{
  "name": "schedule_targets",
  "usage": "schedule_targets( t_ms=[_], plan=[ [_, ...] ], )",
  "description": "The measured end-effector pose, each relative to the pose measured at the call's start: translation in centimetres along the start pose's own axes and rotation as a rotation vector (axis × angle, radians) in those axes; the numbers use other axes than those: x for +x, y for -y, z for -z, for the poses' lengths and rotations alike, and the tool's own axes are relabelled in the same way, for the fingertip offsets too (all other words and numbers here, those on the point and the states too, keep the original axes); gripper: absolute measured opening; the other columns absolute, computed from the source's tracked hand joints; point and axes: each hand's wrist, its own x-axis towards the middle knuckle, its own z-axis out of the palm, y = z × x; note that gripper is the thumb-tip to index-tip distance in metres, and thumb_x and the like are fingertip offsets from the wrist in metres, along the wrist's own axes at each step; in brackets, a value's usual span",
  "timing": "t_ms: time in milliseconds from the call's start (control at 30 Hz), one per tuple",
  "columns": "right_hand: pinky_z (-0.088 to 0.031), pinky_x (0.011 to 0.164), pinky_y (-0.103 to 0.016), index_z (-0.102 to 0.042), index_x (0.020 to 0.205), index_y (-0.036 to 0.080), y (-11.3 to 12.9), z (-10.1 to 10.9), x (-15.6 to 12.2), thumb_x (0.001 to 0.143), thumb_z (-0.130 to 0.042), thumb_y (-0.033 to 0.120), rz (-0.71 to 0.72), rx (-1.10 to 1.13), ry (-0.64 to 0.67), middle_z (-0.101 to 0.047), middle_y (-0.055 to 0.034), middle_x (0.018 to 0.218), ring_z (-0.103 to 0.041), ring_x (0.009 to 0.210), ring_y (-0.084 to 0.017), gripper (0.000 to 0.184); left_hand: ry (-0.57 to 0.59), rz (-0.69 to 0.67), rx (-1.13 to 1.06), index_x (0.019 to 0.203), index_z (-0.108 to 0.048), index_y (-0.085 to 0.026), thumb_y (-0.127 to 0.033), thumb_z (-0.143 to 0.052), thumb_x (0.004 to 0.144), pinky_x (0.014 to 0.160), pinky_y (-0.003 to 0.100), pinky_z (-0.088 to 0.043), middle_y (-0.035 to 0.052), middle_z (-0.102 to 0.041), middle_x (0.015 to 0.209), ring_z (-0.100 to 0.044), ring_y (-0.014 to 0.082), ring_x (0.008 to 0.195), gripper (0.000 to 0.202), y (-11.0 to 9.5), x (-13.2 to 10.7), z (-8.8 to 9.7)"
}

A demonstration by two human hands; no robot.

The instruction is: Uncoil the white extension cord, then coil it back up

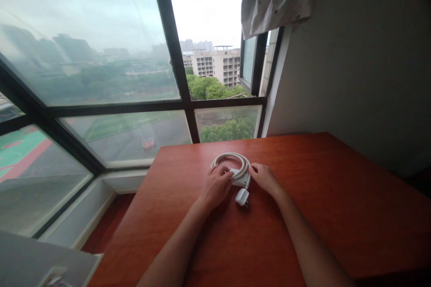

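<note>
A white power strip [239,182] lies on the reddish-brown table, partly covered by its own cord [232,155], which is wound into loops. From the coil the cord's end runs toward me to a white plug [242,197] with its prongs pointing to the right. My left hand [218,183] is closed on the left side of the coiled cord, its fingers bent over the loops. At the coil's right side, my right hand [263,176] pinches the cord between thumb and forefinger.
The wooden table [323,215] reaches up to the window frame [222,104] at the far side. A grey wall [343,76] stands to the right, with a curtain [278,0] hanging above. Left of the table is a low ledge [81,208].
</note>
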Motion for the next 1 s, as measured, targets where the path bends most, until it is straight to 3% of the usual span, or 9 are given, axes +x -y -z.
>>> schedule_targets(
  t_ms=[100,200,300,400,700,1000],
  plan=[
    [-0.038,0.062,-0.025,-0.062,0.068,0.018,0.1,0.3,0.1,0.083,-0.045,0.036,-0.059,0.188,-0.044,-0.068,-0.0051,0.07,-0.059,0.066,-0.017,0.029,-0.024,0.011,-0.036,0.106,-0.062,-0.024,-0.022,-0.047,0.093,0.095,0.039,-0.042,0.0068,-0.059,0.108,-0.055,0.0209,0.099,0.021,0.3,0.0,0.2],
    [-0.039,0.052,-0.024,-0.062,0.075,0.018,0.3,1.0,0.2,0.081,-0.048,0.044,-0.164,0.574,-0.089,-0.061,-0.0007,0.061,-0.054,0.054,-0.014,0.03,-0.079,0.053,-0.072,0.109,-0.061,-0.023,-0.021,-0.046,0.093,0.09,0.038,-0.045,0.0077,-0.06,0.109,-0.056,0.022,0.1,0.022,0.7,0.0,0.6],
    [-0.032,0.043,-0.022,-0.061,0.08,0.018,0.7,2.1,0.1,0.074,-0.057,0.051,-0.197,0.89,-0.158,-0.05,0.0048,0.055,-0.043,0.045,-0.01,0.034,-0.152,0.107,-0.1,0.109,-0.06,-0.022,-0.018,-0.046,0.092,0.085,0.035,-0.047,0.0082,-0.06,0.11,-0.056,0.022,0.099,0.023,1.6,-0.1,1.1],
    [-0.027,0.04,-0.021,-0.062,0.078,0.018,0.7,3.3,0.1,0.071,-0.063,0.049,-0.193,1.063,-0.221,-0.044,0.0069,0.054,-0.037,0.043,-0.007,0.032,-0.182,0.161,-0.068,0.103,-0.06,-0.022,-0.021,-0.044,0.094,0.082,0.033,-0.047,0.0074,-0.062,0.105,-0.057,0.0215,0.096,0.019,2.9,-0.2,1.7],
    [-0.026,0.039,-0.019,-0.065,0.081,0.016,0.0,4.9,0.0,0.069,-0.071,0.042,-0.197,1.244,-0.267,-0.041,0.0072,0.051,-0.037,0.042,-0.005,0.029,-0.275,0.428,-0.081,0.096,-0.059,-0.019,-0.031,-0.037,0.097,0.07,0.031,-0.047,0.0095,-0.066,0.097,-0.063,0.0223,0.085,0.026,6.9,-0.9,2.8],
    [-0.026,0.039,-0.02,-0.067,0.082,0.015,-0.5,5.5,-0.1,0.07,-0.069,0.04,-0.195,1.294,-0.278,-0.037,0.0081,0.05,-0.033,0.042,-0.006,0.028,-0.436,0.581,-0.48,0.093,-0.06,-0.016,-0.042,-0.04,0.092,0.062,0.03,-0.054,0.0073,-0.067,0.081,-0.066,0.0188,0.069,0.032,9.1,-1.0,3.6]
  ],
)
